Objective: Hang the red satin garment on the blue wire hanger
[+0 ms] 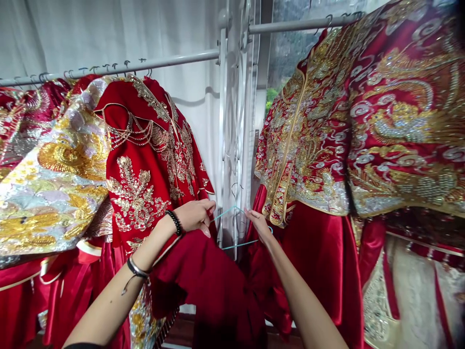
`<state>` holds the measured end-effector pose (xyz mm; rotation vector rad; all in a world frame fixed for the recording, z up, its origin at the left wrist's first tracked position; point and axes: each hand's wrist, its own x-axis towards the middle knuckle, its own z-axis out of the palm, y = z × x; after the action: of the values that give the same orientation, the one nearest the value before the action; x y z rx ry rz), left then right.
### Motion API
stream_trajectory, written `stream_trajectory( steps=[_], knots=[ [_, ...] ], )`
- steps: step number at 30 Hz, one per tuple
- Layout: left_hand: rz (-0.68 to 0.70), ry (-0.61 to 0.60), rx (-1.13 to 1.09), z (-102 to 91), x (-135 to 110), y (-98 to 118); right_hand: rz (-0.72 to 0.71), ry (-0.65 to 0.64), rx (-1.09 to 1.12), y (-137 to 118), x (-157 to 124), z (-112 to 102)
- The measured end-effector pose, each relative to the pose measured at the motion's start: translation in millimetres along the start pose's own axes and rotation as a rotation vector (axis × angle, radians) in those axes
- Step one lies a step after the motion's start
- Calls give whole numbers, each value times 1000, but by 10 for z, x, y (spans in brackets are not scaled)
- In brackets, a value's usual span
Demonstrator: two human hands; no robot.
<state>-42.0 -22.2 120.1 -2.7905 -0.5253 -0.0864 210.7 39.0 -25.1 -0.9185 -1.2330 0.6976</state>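
A thin light-blue clothes hanger [235, 208] is held up between my two hands, its hook pointing upward. My right hand [258, 221] pinches the hanger's right shoulder near the top. My left hand [194, 214] is closed at the hanger's left side, with dark red cloth [214, 276] bunched just under its fingers and draping down below. Which part of the garment this is I cannot tell. Close behind my left hand hangs a red jacket [145, 145] with gold embroidery and bead strands at the shoulder.
Embroidered garments hang from a white rail [181, 59] on the left. More red and gold jackets [308, 140] with red skirts [319, 261] below them hang from the right rail [290, 25]. White posts [223, 121] stand between the rails, before a white curtain [90, 34].
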Motion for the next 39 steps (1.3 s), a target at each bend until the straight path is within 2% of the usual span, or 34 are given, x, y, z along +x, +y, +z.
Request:
stream_trajectory(
  steps=[5,9,11,16,19,23,27,30,32,35,39],
  knots=[
    [38,-8,14,111,216,96,-11,48,-50,35,-12,-2],
    [-16,3,-27,339,150,97,-6,90,-106,35,-2,-17],
    [-66,75,-110,472,56,66,-1,108,-137,25,-3,-12],
    [-301,386,-429,760,-176,-113,18,145,-211,-1,-21,22],
    [-476,458,-541,862,-194,-233,35,158,-245,-3,-31,34],
    [-606,425,-496,896,-1,-276,67,174,-283,-8,-54,50],
    [-730,328,-334,937,337,-152,125,203,-356,-61,-109,74],
    [-897,203,-163,1079,523,-40,184,230,-439,-123,-154,82],
    [-962,164,-62,1204,578,-7,199,246,-499,-153,-171,70],
    [-978,136,14,1341,587,-36,166,231,-547,-162,-167,14],
    [-928,102,22,1365,562,-125,27,103,-492,-131,-143,-144]
  ],
)
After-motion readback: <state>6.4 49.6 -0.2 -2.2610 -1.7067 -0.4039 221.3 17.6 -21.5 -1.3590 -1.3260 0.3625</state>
